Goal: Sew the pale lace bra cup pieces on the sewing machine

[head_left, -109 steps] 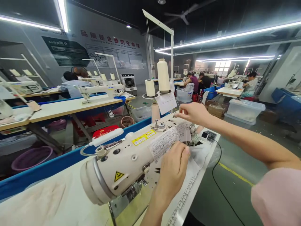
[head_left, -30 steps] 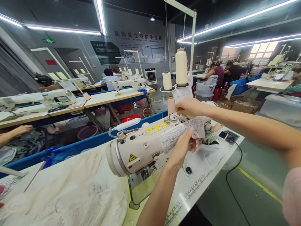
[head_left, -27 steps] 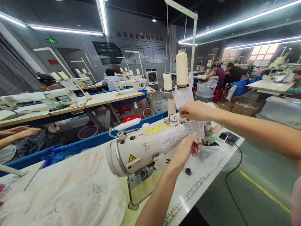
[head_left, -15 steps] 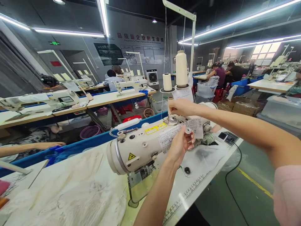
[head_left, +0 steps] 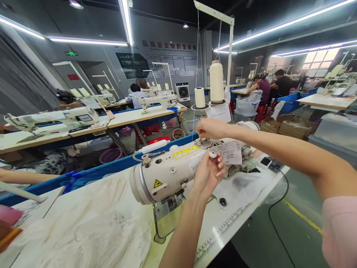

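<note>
My left hand (head_left: 209, 169) is over the front of a cream sewing machine (head_left: 164, 173). Its thumb and fingers grip a small pale bobbin (head_left: 213, 153). Above the machine's top, my right hand (head_left: 213, 128) is pinched with fingertips pointing down; what they hold, if anything, is too small to make out. Just under them sits a round metal part (head_left: 205, 143) on the machine top. Handwritten paper (head_left: 230, 152) is stuck to the machine body behind my left hand. A large thread cone (head_left: 216, 82) and a smaller cone (head_left: 199, 97) stand behind.
Whitish fabric (head_left: 106, 223) lies heaped on the table to the left. A black round object (head_left: 222, 202) lies on the table near a printed ruler (head_left: 231, 225). A phone-like device (head_left: 266, 161) is at the right end. A co-worker's arm (head_left: 30, 176) shows at far left.
My left hand has moved left along the machine with the bobbin, closer to below my right hand. My right hand has shifted slightly left and down. The view has turned a little.
</note>
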Motion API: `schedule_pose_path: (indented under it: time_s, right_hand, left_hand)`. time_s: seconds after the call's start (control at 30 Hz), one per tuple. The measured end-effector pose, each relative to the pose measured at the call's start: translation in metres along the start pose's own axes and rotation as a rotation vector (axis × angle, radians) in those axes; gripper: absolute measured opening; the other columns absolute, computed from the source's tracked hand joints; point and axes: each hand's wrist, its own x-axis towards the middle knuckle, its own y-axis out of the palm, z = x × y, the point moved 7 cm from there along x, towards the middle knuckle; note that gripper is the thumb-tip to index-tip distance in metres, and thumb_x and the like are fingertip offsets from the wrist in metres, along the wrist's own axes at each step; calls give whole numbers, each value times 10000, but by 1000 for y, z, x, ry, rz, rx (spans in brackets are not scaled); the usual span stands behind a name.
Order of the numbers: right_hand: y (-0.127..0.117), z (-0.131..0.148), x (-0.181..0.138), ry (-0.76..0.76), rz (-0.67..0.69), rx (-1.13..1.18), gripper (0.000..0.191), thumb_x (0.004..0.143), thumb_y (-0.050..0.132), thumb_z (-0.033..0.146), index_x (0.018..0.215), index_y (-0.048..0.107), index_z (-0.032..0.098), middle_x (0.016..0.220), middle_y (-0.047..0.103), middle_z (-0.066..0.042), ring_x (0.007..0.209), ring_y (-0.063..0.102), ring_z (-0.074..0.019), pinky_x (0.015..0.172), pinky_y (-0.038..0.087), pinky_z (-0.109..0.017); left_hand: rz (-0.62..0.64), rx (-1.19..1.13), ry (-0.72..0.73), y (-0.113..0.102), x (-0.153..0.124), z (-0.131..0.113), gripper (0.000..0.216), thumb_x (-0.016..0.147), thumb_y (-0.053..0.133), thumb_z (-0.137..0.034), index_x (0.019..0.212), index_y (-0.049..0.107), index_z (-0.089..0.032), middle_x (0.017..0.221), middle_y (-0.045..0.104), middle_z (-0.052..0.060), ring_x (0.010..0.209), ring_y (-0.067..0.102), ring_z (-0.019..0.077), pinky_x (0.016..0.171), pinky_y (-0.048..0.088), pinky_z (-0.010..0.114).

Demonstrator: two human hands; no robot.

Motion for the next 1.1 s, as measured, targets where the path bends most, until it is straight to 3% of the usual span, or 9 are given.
schedule_pose_path:
  time_s: [0.2, 0.33, 0.5, 0.63, 0.73, 0.93, 1.1]
  right_hand:
    - [2, -28, -25, 78, 51, -36, 179, 810, 544, 125, 870, 710, 153, 710, 696, -31, 652, 565, -132, 600, 307, -232]
    - [1, -12, -49, 127, 53, -83, 201, 825, 523, 165, 890, 713, 172, 791, 715, -55, 690, 590, -150, 603, 292, -249]
    - [1, 14, -52, 130, 49, -97, 200, 893, 487, 206, 932, 681, 176, 840, 713, -77, 696, 588, -154, 576, 253, -261]
    - [-4, 24, -58, 16, -48, -141, 258, 890, 484, 137, 1084, 633, 220, 1018, 701, -52, 749, 584, -139, 547, 202, -263]
    - [0, 36, -63, -118, -42, -207, 181, 902, 498, 152, 939, 664, 213, 1023, 681, -35, 777, 574, -134, 528, 171, -270]
    - [-2, 39, -35, -188, -121, -128, 192, 875, 495, 123, 842, 671, 193, 872, 700, -18, 705, 544, -120, 546, 195, -264]
    - [-6, -4, -6, -73, -170, -42, 138, 829, 563, 156, 815, 690, 209, 864, 713, 7, 769, 577, -131, 571, 237, -234]
  left_hand:
    - [30, -58, -136, 16, 17, 26, 328, 984, 464, -382, 780, 524, -131, 724, 391, -17, 541, 372, 58, 384, 272, 133]
    - [70, -12, -125, 12, -4, 36, 333, 912, 589, -441, 794, 524, -137, 730, 406, -20, 553, 371, 58, 410, 293, 137]
    - [74, -62, -16, 6, -28, 18, 331, 888, 636, -426, 772, 501, -147, 717, 382, -35, 547, 341, 53, 423, 295, 141]
    - [57, -72, 5, 6, -33, 9, 329, 932, 571, -420, 762, 497, -148, 721, 371, -31, 544, 334, 56, 423, 300, 146]
    - [44, -92, -4, 6, -35, 9, 348, 987, 463, -407, 763, 507, -144, 719, 360, -27, 541, 340, 62, 422, 309, 152]
    - [-38, -261, 112, 11, -25, -6, 386, 1039, 317, -340, 784, 522, -133, 729, 359, -25, 540, 380, 52, 410, 306, 147]
    - [-28, -348, 97, 30, 16, -14, 419, 1048, 275, -341, 764, 504, -135, 717, 373, -22, 540, 406, 43, 419, 315, 137]
